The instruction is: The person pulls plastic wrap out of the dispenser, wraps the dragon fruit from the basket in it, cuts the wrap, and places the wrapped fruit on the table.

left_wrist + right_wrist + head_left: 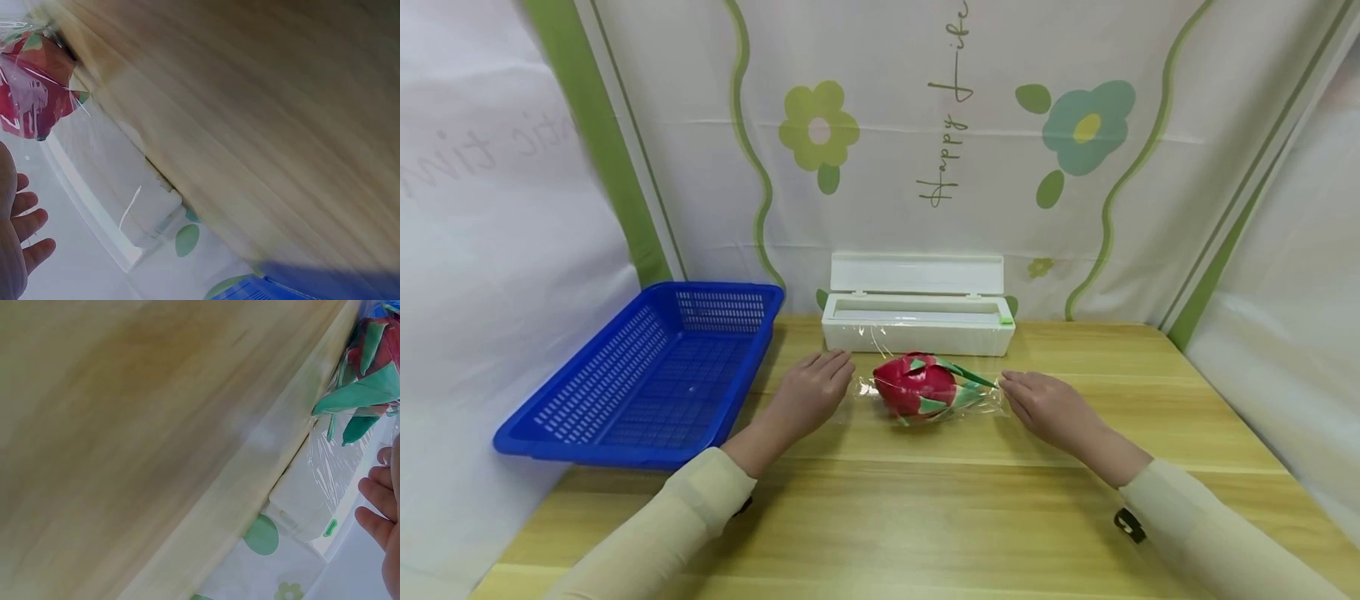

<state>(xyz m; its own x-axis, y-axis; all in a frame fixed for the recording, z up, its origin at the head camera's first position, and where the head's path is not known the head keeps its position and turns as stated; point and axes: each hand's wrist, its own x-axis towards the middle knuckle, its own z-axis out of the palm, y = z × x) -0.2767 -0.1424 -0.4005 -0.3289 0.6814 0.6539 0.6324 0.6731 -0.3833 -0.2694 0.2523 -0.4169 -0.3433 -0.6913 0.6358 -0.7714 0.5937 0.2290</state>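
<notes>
A red dragon fruit (pixel 917 385) with green leafy scales lies between the hands, wrapped in clear plastic wrap (pixel 867 387) that glints and runs out to both sides. My left hand (pixel 811 390) is at the wrap's left end, beside the fruit's dark tip, its thumb hidden in the left wrist view. At the leafy end, my right hand (pixel 1051 408) pinches the gathered wrap with its fingertips. The right wrist view shows the green leaves (pixel 362 394) under the wrap, close to the right fingers (pixel 378 494).
Behind the fruit stands a white wrap dispenser box (pixel 917 337) with its lid raised and a roll inside. A blue plastic basket (pixel 730 425) is on the left of the wooden table (pixel 910 533). A flowered cloth (pixel 880 208) hangs at the back.
</notes>
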